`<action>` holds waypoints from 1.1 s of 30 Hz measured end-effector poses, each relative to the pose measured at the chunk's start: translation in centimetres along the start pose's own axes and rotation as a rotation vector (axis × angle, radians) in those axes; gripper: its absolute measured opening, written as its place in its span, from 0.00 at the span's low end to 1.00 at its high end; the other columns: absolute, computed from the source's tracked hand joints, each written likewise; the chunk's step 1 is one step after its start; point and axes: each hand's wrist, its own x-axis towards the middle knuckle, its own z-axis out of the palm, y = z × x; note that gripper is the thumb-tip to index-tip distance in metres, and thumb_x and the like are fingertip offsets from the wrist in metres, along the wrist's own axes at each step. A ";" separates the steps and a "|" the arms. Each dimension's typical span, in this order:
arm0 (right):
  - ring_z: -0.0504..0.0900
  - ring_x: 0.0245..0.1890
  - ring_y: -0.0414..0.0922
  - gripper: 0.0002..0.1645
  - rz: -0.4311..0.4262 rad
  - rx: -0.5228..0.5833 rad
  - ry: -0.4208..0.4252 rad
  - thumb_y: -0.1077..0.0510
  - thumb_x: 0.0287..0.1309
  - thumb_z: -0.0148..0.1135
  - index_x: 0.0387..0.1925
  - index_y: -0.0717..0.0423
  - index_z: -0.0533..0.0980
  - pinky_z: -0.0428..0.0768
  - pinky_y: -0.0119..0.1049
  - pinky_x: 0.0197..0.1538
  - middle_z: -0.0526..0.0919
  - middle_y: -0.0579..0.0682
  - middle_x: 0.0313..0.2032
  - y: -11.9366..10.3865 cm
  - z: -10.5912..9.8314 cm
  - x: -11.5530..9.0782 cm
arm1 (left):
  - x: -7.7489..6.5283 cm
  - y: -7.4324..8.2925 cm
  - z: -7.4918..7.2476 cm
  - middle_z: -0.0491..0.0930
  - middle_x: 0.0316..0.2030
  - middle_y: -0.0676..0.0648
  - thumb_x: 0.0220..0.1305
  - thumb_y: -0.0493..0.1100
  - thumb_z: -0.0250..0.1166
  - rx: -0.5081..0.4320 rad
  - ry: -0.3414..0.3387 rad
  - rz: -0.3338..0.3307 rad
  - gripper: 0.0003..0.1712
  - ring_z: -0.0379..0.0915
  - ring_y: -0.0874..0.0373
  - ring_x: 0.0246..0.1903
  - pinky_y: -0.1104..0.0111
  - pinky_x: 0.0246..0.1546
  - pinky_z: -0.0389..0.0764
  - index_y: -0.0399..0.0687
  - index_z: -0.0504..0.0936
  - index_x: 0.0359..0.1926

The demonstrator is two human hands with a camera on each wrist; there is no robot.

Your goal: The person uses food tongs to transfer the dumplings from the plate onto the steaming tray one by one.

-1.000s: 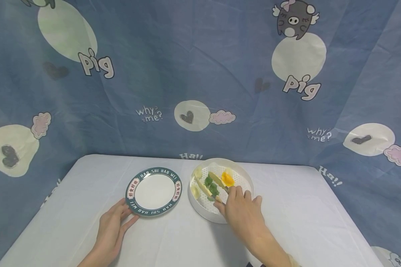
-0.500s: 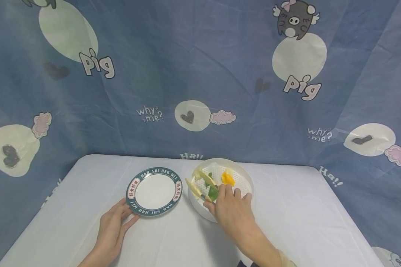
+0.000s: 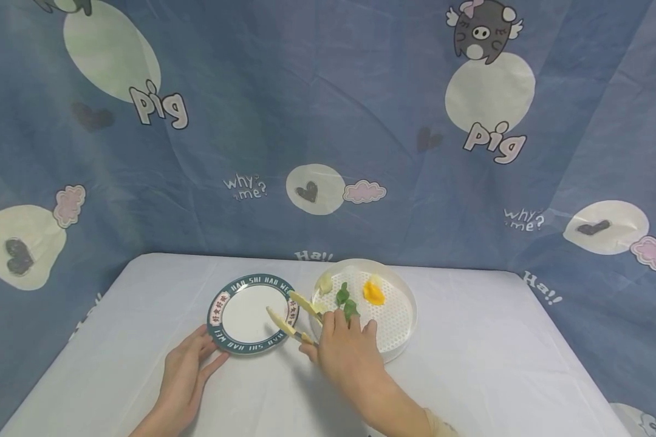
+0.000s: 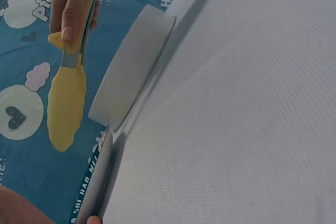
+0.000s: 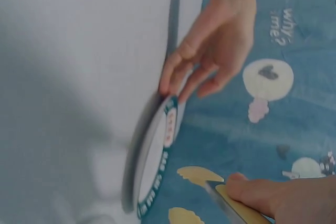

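My right hand [image 3: 350, 358] grips a pair of yellow-tipped metal tongs [image 3: 284, 323]. The tips are spread, with nothing between them, above the right side of a white plate with a green lettered rim [image 3: 251, 349]. In the left wrist view, one broad scalloped tong tip [image 4: 66, 108] points down. My left hand [image 3: 183, 373] holds the plate's near-left edge between thumb and fingers; the right wrist view shows the fingertips [image 5: 167, 85] at the rim. Right of the plate is a round white container with a perforated bottom [image 3: 396, 321], holding green leafy pieces [image 3: 347, 301], a yellow piece [image 3: 373, 293] and pale pieces [image 3: 325, 283].
A white cloth [image 3: 481, 352] covers the table. Behind it hangs a blue curtain [image 3: 393, 200] printed with pigs, hearts and words. The container's tall side wall [image 4: 131, 66] stands close to the plate.
My right hand has carried the tongs leftward from above the container to over the plate's right side, uncovering the green pieces. My left hand and the plate have stayed put.
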 end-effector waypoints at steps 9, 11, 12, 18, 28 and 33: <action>0.84 0.44 0.53 0.39 -0.029 -0.027 -0.009 0.26 0.72 0.56 0.52 0.59 0.77 0.87 0.59 0.56 0.79 0.50 0.39 -2.1 0.9 0.3 | 0.1 -0.1 0.0 0.34 0.86 0.28 0.85 0.42 0.36 -0.007 -0.001 -0.001 0.39 0.47 0.34 0.85 0.67 0.69 0.82 0.34 0.33 0.86; 0.84 0.43 0.52 0.39 -0.035 -0.041 0.011 0.26 0.72 0.56 0.52 0.59 0.78 0.87 0.58 0.54 0.79 0.50 0.38 -2.3 1.0 0.4 | 0.1 0.0 0.1 0.34 0.86 0.28 0.85 0.42 0.36 -0.004 0.001 -0.002 0.39 0.47 0.35 0.85 0.68 0.69 0.82 0.34 0.33 0.86; 0.84 0.43 0.52 0.39 -0.037 -0.049 0.021 0.26 0.71 0.56 0.52 0.59 0.78 0.87 0.58 0.53 0.79 0.50 0.38 -2.4 1.1 0.5 | 0.0 0.0 0.1 0.35 0.86 0.29 0.85 0.42 0.36 -0.002 0.003 -0.004 0.38 0.48 0.35 0.85 0.68 0.69 0.82 0.34 0.33 0.86; 0.81 0.38 0.49 0.39 -0.046 -0.071 0.034 0.25 0.72 0.55 0.50 0.58 0.79 0.84 0.52 0.46 0.78 0.49 0.35 -2.8 1.5 0.7 | 0.0 0.0 0.1 0.35 0.86 0.28 0.86 0.43 0.37 -0.025 0.008 -0.004 0.39 0.47 0.34 0.85 0.69 0.68 0.84 0.34 0.34 0.86; 0.79 0.36 0.48 0.37 -0.016 -0.008 0.009 0.25 0.71 0.57 0.45 0.56 0.76 0.84 0.52 0.46 0.79 0.49 0.35 -3.7 2.6 1.5 | 0.0 0.0 0.0 0.33 0.86 0.30 0.86 0.43 0.36 -0.042 0.005 -0.001 0.39 0.47 0.35 0.85 0.72 0.67 0.85 0.34 0.33 0.86; 0.76 0.32 0.46 0.37 -0.023 -0.032 0.005 0.24 0.70 0.56 0.42 0.56 0.76 0.82 0.44 0.38 0.76 0.48 0.32 -3.8 3.2 1.5 | 0.1 0.0 -0.1 0.34 0.86 0.30 0.86 0.44 0.36 -0.033 0.001 0.000 0.39 0.48 0.36 0.85 0.74 0.66 0.86 0.34 0.33 0.86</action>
